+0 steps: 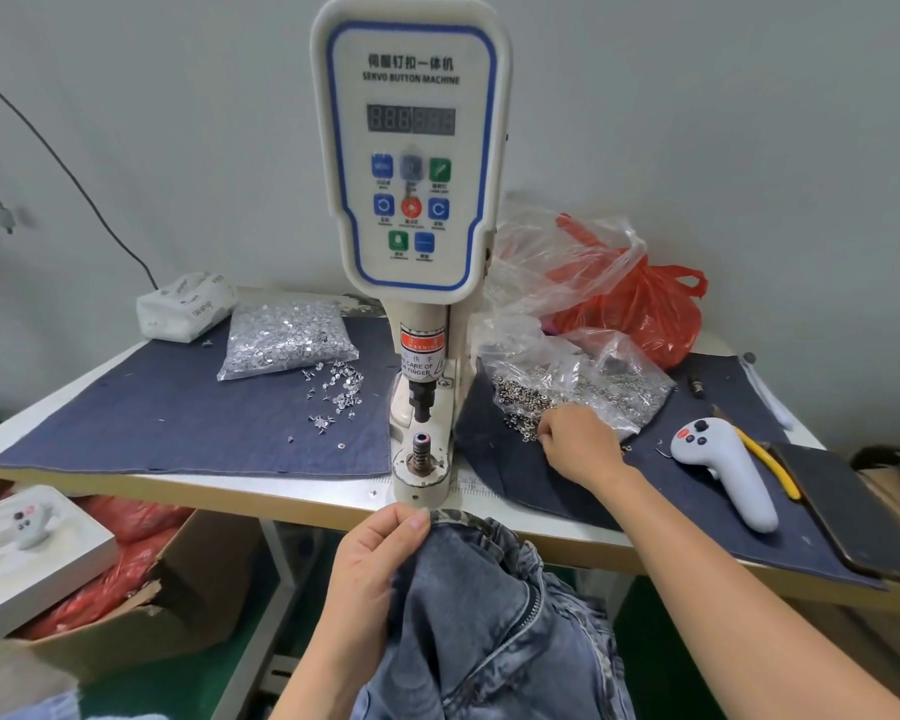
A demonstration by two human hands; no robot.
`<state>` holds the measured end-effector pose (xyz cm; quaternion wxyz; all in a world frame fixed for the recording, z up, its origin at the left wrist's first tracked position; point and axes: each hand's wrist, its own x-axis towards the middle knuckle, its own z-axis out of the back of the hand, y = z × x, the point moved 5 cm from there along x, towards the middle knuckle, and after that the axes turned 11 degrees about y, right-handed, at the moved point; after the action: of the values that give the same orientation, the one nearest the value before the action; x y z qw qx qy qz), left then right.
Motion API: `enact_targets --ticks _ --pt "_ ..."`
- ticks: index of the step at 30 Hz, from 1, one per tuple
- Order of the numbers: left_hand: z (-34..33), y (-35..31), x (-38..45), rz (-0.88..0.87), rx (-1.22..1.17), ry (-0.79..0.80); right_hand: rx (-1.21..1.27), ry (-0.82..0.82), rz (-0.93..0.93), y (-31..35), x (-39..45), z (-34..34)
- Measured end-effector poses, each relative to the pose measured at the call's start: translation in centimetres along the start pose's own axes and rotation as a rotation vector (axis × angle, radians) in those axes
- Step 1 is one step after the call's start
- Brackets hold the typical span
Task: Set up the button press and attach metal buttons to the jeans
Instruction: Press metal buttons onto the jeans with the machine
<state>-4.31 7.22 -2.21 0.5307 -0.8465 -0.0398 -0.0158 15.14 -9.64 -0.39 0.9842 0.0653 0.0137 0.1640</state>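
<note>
The left hand (372,558) pinches the waistband of the jeans (489,615) between thumb and fingers, holding it just below the counter (281,493) edge — ready, it seems, to lift onto the press (421,454). The right hand (578,441) reaches into the spilled buttons (520,402) beside the press; its fingers curl down, though whether they pinch one I cannot tell.

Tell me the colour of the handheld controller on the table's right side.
Light grey controller, with a red button; head view.
</note>
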Motion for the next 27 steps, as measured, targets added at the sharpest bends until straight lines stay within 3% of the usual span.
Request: enact_targets --ticks 15,24,27 --pt "0.2 0.5 -0.2 0.026 0.006 0.012 0.086 -0.007 -0.003 -0.7 0.0 -0.3" --pt "0.4 0.8 -0.1 0.021 -0.014 0.019 0.554 -0.134 -0.014 -1.4 -0.1 0.4" --pt "0.5 0.9 -0.2 0.024 -0.008 0.021 0.939 -0.122 -0.035 -1.2 -0.3 0.4"
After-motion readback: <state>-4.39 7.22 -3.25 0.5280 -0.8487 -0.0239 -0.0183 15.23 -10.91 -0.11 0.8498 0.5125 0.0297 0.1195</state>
